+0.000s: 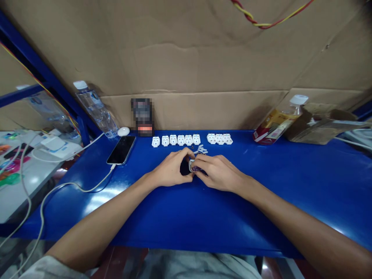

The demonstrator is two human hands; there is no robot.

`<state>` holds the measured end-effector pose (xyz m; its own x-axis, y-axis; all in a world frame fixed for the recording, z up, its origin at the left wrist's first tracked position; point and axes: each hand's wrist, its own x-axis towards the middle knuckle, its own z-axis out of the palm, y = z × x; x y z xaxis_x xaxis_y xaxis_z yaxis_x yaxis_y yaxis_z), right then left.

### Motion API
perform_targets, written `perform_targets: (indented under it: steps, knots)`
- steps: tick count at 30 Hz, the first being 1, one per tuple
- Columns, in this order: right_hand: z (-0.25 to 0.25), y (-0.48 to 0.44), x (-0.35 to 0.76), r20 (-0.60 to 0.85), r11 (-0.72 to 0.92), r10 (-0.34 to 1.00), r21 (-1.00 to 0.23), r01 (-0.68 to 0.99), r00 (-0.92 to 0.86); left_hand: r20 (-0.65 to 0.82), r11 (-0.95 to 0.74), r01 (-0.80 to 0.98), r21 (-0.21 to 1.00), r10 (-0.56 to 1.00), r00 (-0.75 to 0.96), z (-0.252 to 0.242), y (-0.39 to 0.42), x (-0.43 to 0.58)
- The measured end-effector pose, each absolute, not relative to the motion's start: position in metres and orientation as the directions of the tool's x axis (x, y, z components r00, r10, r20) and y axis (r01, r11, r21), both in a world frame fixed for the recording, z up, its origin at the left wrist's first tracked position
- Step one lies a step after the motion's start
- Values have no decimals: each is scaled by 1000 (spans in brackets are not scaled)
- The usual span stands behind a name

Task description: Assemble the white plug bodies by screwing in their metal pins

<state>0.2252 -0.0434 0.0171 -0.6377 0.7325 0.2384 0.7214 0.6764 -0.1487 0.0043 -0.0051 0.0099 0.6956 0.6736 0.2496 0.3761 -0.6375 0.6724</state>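
Observation:
My left hand is closed in a pinch, with thumb and index finger curved around the edges of a small white plastic housing. From the other side my right hand bends its fingers over that same piece. What its fingertips pinch is mostly hidden; only something small and dark shows there. Just beyond the hands lies a loose pile of small pale flat strips, with a few tiny dark bits beside it. Behind them stands a row of several white plastic housings, and a shorter group of similar housings sits to its right.
A phone on a white charging cable lies left on the blue table. Behind it are a round white object, a water bottle and a blurred dark box. A drink bottle and cardboard box stand right.

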Motion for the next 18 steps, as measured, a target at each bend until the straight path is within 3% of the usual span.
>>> perform_targets:
  steps: [5,9,14,18]
  knots:
    - [18,-44,229,258,736,667,-81,673,-699,255,-637,345,689,659,708,9,-5,4]
    - [21,-40,237,336,761,634,-111,639,-696,250,-656,351,669,643,724,8,-4,3]
    - [18,-21,257,412,627,760,-263,734,-502,257,-688,371,624,628,734,7,-4,3]
    - [8,-7,270,357,524,829,-228,821,-430,246,-689,384,615,630,737,7,-5,3]
